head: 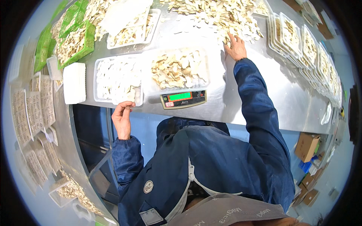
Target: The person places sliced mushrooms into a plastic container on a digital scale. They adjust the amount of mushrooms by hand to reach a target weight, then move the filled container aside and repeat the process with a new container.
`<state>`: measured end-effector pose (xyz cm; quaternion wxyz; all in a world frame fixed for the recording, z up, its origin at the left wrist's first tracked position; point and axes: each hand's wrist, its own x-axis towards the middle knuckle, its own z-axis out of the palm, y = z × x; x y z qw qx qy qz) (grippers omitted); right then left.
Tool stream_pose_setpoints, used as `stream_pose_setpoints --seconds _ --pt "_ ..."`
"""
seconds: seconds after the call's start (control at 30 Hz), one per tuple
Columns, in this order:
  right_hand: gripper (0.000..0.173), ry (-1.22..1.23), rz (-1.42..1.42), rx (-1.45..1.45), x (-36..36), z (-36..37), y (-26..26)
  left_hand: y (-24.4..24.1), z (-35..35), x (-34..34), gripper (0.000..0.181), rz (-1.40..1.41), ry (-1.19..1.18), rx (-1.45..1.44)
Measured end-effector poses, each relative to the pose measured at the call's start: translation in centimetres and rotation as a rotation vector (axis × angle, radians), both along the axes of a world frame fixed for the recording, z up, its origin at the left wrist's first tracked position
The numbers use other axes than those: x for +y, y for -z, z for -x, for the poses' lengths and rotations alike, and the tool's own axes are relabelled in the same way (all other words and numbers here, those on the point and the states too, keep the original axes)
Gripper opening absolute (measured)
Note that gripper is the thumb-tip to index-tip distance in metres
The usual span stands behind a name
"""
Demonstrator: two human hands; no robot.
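A white plastic tray of pale dried slices (175, 69) rests on a digital scale (183, 99) with a lit green display. To its left lies another tray (118, 79) filled with paler slices. My left hand (123, 118) is at this tray's near edge, thumb and fingertips pinched together; whether something small is between them cannot be told. My right hand (236, 47) reaches to the near edge of a large loose pile of slices (226, 17), fingers spread, fingertips touching the slices at the rim of the pile. Glare hides part of the steel table (265, 84).
Stacked filled trays (291, 36) line the right side. Green plastic baskets (87, 42) of slices stand at the upper left, beside stacked trays (127, 36) and a white stack of lids or trays (75, 83). Cardboard boxes (306, 147) sit below at the right.
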<state>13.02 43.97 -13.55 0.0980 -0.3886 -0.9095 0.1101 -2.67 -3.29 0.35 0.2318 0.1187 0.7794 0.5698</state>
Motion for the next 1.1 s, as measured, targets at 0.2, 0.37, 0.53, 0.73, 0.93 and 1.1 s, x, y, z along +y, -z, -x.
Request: stream_pose_setpoints --seconds 0.2,0.37,0.53,0.73,0.93,1.1 --pt "0.031 -0.139 -0.215 0.108 2.0 2.7 2.5 0.0 -0.5 0.0 0.012 0.055 -0.053 0.005" --pt "0.02 -0.071 -0.053 0.278 4.0 1.2 3.4 -0.1 -1.0 0.5 0.013 0.054 -0.094 -0.013" --pt "0.027 0.068 0.199 0.272 5.8 -0.9 3.3 0.1 -0.5 1.6 0.014 0.042 -0.049 -0.013" --pt "0.041 0.004 0.233 0.221 3.6 -0.6 2.6 0.0 0.3 1.8 0.014 0.022 0.008 -0.004" --pt "0.034 0.009 -0.068 -0.019 -1.0 1.3 1.4 -0.7 0.5 0.7 0.013 0.021 0.011 0.027" --pt "0.026 0.13 0.087 0.257 1.2 -0.3 2.7 -0.5 0.3 -1.1 0.013 0.015 -0.012 0.039"
